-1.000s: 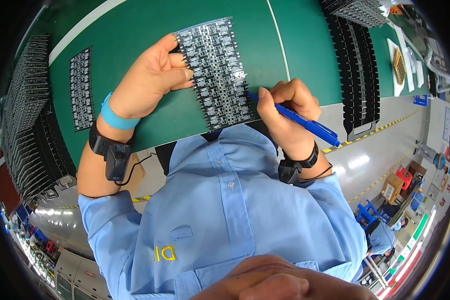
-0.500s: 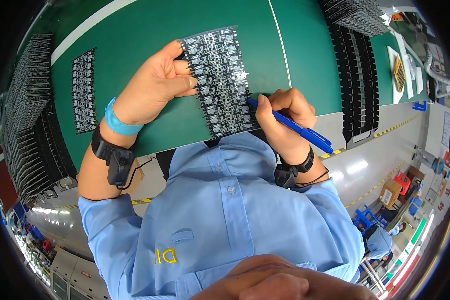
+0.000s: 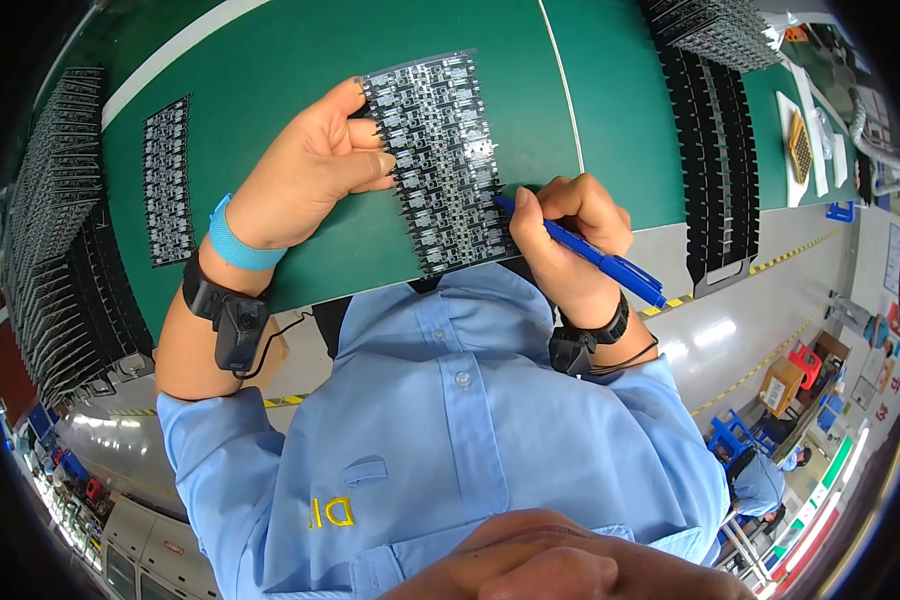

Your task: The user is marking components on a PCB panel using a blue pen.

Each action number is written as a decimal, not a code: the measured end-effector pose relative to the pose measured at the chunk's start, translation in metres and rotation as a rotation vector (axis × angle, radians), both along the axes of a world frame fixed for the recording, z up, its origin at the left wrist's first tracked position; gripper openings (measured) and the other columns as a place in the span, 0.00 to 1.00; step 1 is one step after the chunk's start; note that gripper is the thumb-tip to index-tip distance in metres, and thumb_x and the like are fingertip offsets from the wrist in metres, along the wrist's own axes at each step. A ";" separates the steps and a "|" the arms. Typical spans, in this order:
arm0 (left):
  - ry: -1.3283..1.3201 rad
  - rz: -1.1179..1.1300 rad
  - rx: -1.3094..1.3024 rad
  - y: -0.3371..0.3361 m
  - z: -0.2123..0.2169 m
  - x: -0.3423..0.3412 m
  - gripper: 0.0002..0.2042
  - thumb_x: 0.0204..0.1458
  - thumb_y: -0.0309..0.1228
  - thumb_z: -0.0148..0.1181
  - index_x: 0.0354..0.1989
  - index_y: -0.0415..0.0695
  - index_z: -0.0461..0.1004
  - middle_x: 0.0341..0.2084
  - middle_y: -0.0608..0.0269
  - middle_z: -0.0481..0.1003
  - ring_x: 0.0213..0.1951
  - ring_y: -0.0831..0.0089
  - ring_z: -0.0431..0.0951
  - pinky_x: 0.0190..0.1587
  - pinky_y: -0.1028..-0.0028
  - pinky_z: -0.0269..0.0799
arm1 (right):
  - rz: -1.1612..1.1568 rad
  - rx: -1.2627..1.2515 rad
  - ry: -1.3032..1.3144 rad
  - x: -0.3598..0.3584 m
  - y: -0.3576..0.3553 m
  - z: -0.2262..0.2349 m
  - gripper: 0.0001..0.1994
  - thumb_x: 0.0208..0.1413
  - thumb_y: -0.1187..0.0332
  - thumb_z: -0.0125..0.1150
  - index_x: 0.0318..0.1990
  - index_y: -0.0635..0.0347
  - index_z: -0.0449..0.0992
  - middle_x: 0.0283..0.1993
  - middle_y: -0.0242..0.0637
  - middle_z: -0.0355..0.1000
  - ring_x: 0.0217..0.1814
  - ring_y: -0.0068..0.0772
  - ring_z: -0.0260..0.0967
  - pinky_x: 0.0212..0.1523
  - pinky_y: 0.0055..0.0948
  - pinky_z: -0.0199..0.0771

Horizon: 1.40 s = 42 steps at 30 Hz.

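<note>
My left hand grips a black circuit board panel by its left edge, the thumb on its face. Rows of small white-printed boards fill the panel, which is held over the green table. In my right hand is a blue marker pen, pinched between thumb and fingers. Its tip is at the panel's right edge; whether it touches cannot be made out. A second circuit board panel lies on the table to the left of my left hand.
The green table carries a black rack of upright panels at the left. Another black slotted rack stands at the right, with panels at its far end. Beyond it are white trays. A white cord crosses the table.
</note>
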<state>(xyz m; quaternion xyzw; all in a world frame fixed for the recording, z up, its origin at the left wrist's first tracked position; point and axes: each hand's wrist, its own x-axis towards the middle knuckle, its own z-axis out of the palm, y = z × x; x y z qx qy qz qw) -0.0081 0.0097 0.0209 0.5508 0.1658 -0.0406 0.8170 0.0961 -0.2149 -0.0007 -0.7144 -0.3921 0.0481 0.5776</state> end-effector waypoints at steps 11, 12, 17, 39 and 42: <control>0.040 0.005 0.009 -0.003 0.006 0.000 0.25 0.55 0.15 0.48 0.63 0.42 0.58 0.33 0.70 0.73 0.35 0.86 0.73 0.43 0.80 0.74 | 0.008 0.034 0.169 0.000 -0.006 0.010 0.15 0.52 0.84 0.63 0.25 0.60 0.62 0.19 0.31 0.65 0.20 0.17 0.58 0.23 0.21 0.59; 0.059 0.030 0.011 -0.005 0.009 0.000 0.25 0.55 0.15 0.48 0.63 0.42 0.59 0.32 0.71 0.73 0.34 0.86 0.72 0.43 0.80 0.74 | 0.016 0.022 0.138 -0.001 -0.005 0.009 0.15 0.52 0.84 0.63 0.25 0.60 0.61 0.19 0.31 0.65 0.20 0.17 0.58 0.23 0.21 0.59; 0.064 0.022 0.017 -0.002 0.005 0.000 0.25 0.55 0.15 0.48 0.63 0.41 0.58 0.31 0.71 0.72 0.34 0.86 0.73 0.43 0.80 0.74 | 0.020 0.007 0.088 0.001 -0.002 0.002 0.15 0.52 0.84 0.63 0.25 0.60 0.61 0.19 0.31 0.65 0.19 0.17 0.57 0.22 0.21 0.59; -0.014 -0.035 -0.006 0.002 -0.004 -0.002 0.25 0.55 0.14 0.48 0.63 0.41 0.57 0.36 0.68 0.74 0.37 0.84 0.74 0.43 0.80 0.74 | -0.011 0.018 0.040 0.000 0.005 -0.003 0.15 0.52 0.84 0.65 0.26 0.60 0.62 0.19 0.30 0.66 0.19 0.16 0.57 0.22 0.20 0.58; -0.018 -0.039 -0.007 0.003 -0.005 -0.003 0.25 0.55 0.14 0.48 0.63 0.41 0.57 0.36 0.68 0.74 0.38 0.84 0.74 0.43 0.80 0.74 | -0.010 0.016 0.027 0.000 0.005 -0.003 0.15 0.52 0.84 0.65 0.26 0.60 0.62 0.19 0.30 0.66 0.19 0.16 0.57 0.21 0.20 0.58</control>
